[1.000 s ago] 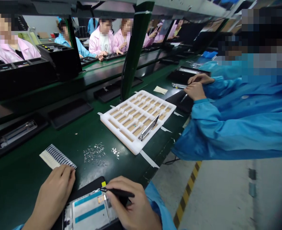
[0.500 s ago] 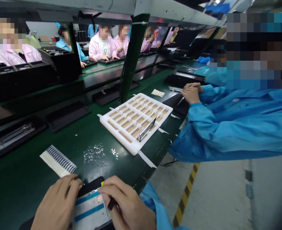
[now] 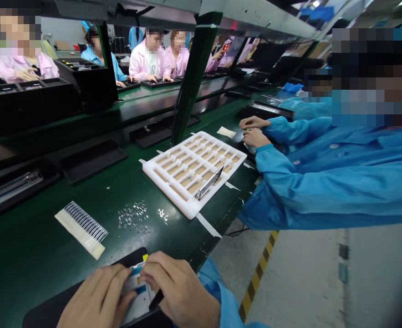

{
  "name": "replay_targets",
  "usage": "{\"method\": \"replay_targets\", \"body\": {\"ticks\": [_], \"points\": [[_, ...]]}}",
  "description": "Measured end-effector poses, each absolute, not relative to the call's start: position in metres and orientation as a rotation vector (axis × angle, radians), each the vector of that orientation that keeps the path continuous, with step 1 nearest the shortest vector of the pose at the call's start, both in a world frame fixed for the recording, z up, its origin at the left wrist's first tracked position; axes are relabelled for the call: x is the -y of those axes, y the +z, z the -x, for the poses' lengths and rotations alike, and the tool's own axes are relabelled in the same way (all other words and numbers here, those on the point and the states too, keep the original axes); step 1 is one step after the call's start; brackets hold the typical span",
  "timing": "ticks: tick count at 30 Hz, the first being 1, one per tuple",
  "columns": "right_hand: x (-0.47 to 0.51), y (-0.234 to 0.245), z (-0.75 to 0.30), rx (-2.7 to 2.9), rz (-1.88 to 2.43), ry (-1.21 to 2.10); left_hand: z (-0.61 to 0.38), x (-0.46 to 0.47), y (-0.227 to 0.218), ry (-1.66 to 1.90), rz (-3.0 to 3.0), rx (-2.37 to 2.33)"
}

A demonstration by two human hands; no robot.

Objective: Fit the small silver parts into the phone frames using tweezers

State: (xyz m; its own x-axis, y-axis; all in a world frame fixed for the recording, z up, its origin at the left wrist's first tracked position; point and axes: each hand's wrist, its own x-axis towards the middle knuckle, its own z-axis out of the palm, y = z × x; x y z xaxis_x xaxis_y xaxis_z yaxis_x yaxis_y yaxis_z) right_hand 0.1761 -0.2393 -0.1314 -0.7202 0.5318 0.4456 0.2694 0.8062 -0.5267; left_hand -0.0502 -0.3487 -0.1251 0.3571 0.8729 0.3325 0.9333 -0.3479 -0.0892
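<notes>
At the bottom of the view a flat white device frame with blue strips lies on a black mat. My left hand rests on the frame's left part, fingers curled down onto it. My right hand is closed around black tweezers, with its fingertips pressing on the frame's top edge near a small yellow tab. Both hands nearly meet over the frame and hide most of it.
A striped label strip and several tiny loose metal parts lie on the green bench. A white foam tray carries a metal piece. A person in a blue coat works at the right; black fixtures line the conveyor.
My left hand slid right from the label strip onto the frame. My right hand tucked the tweezers into the palm and pressed its fingertips down on the frame. The neighbouring worker's hands shifted left.
</notes>
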Motion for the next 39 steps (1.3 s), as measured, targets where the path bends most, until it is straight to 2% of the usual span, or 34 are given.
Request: {"method": "replay_targets", "body": {"ticks": [3, 9, 17, 25, 34, 37, 39], "points": [[0.233, -0.139, -0.175, 2.388, 0.628, 0.516, 0.052, 0.348, -0.124, -0.325, 2.265, 1.67], [0.227, -0.145, -0.174, 2.403, 0.63, 0.48, 0.056, 0.343, -0.112, -0.358, 2.326, 1.481], [0.226, -0.145, -0.177, 2.464, 0.625, 0.503, 0.065, 0.356, -0.134, -0.197, 2.452, 1.57], [0.226, -0.14, -0.178, 2.569, 0.582, 0.315, 0.051, 0.351, -0.152, -0.411, 2.439, 1.58], [0.252, -0.14, -0.184, 2.645, 0.668, 0.062, 0.042, 0.328, -0.111, -0.381, 2.39, 1.383], [0.258, -0.141, -0.188, 2.626, 0.7, 0.151, 0.045, 0.331, -0.114, -0.364, 2.406, 1.413], [0.255, -0.14, -0.191, 2.531, 0.724, 0.381, 0.05, 0.336, -0.122, -0.321, 2.448, 1.451]]}}
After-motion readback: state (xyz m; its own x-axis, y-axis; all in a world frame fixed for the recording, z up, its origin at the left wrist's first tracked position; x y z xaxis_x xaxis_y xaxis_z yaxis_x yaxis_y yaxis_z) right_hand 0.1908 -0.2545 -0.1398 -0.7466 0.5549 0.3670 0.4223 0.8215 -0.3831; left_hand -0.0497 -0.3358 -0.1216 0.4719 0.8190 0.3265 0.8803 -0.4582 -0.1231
